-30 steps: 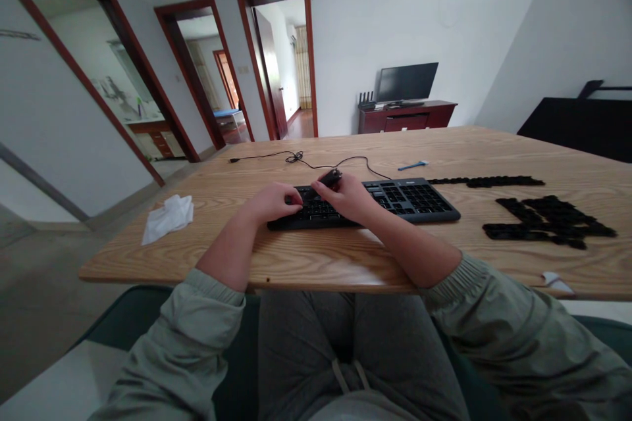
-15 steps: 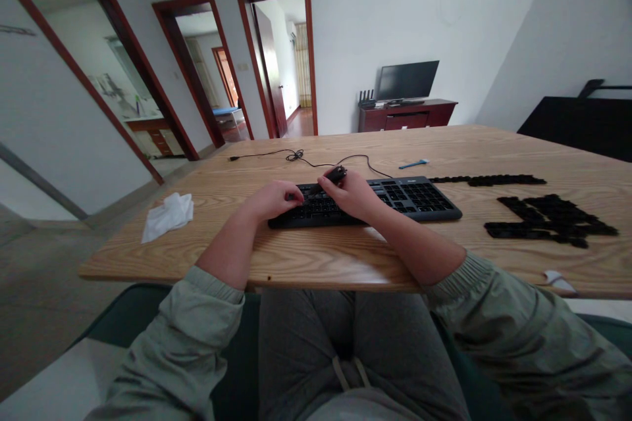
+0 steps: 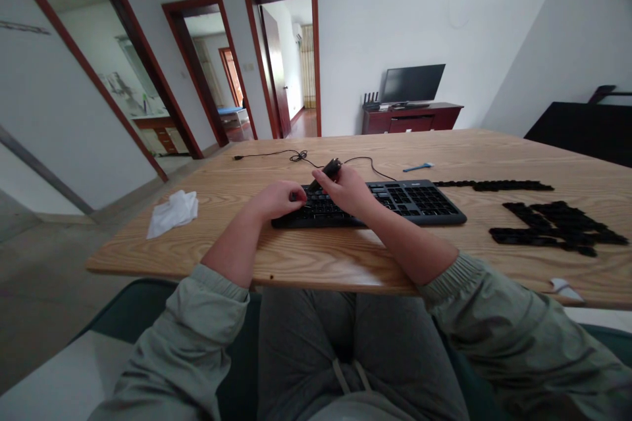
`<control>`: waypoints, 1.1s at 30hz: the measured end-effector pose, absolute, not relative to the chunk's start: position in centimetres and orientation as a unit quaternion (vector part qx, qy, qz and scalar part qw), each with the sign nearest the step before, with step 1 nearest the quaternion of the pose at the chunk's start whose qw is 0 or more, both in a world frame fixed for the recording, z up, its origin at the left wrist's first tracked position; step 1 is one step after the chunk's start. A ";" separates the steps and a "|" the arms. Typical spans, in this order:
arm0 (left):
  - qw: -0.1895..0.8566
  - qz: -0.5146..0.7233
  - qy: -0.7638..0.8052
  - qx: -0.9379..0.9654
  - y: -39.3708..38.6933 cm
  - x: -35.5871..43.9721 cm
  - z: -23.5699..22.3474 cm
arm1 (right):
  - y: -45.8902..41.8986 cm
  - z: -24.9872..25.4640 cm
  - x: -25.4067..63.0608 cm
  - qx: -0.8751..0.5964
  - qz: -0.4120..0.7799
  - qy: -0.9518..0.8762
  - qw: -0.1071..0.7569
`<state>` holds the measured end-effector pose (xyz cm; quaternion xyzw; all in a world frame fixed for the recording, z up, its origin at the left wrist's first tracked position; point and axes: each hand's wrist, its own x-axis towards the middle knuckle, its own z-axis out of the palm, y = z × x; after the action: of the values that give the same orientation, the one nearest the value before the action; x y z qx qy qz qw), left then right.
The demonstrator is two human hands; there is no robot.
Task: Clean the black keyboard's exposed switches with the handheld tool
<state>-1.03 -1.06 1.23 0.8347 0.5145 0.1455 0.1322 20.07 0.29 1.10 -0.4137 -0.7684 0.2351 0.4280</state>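
Note:
A black keyboard (image 3: 424,202) lies on the wooden table before me, keys facing up. Over its left half, my right hand (image 3: 348,189) is closed around a thick black-handled tool (image 3: 326,173), tilted with its lower end toward the keys. The tool looks like a screwdriver, but its tip is too small to make out. My left hand (image 3: 282,200) rests at the keyboard's left end, with thumb and fingers pinched together close to the tool's lower end. Something small and dark shows at those fingertips; I cannot make out what it is.
Loose black keycaps (image 3: 563,220) lie in rows on the right, with another row (image 3: 498,185) behind. A blue brush-like tool (image 3: 418,167) and the keyboard's cable (image 3: 299,156) lie beyond the keyboard. White cloth (image 3: 172,212) sits at left; a white scrap (image 3: 565,289) is near the front edge.
The view has shifted slightly. The black-handled tool has tilted and moved up a little in my right hand's grip. My left hand stays pinched at the keyboard's left end.

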 end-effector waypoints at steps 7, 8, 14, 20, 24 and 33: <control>0.130 0.132 0.518 0.835 -1.2 -0.6 1.4 | 0.4 0.3 20.7 -0.385 0.247 -0.773 0.440; 0.128 0.132 0.521 0.834 -1.2 -0.5 1.4 | 0.4 0.2 20.7 -0.376 0.256 -0.772 0.444; 0.117 0.136 0.513 0.840 -1.1 -0.8 1.2 | 0.4 -0.2 20.6 -0.347 0.326 -0.751 0.457; 0.084 0.127 0.507 0.848 -0.9 -1.1 1.2 | 0.1 -0.2 20.7 -0.340 0.336 -0.748 0.460; 0.066 0.114 0.496 0.858 -0.9 -0.9 1.1 | 0.1 -0.2 21.0 -0.370 0.308 -0.759 0.440; 0.095 0.124 0.473 0.867 -0.6 -0.9 0.9 | 0.6 -0.5 21.7 -0.399 0.290 -0.762 0.420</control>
<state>-0.94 -0.58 0.89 0.8675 0.4725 0.1236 0.0945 21.70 0.63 -0.50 -0.3987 -0.7621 0.2901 0.4196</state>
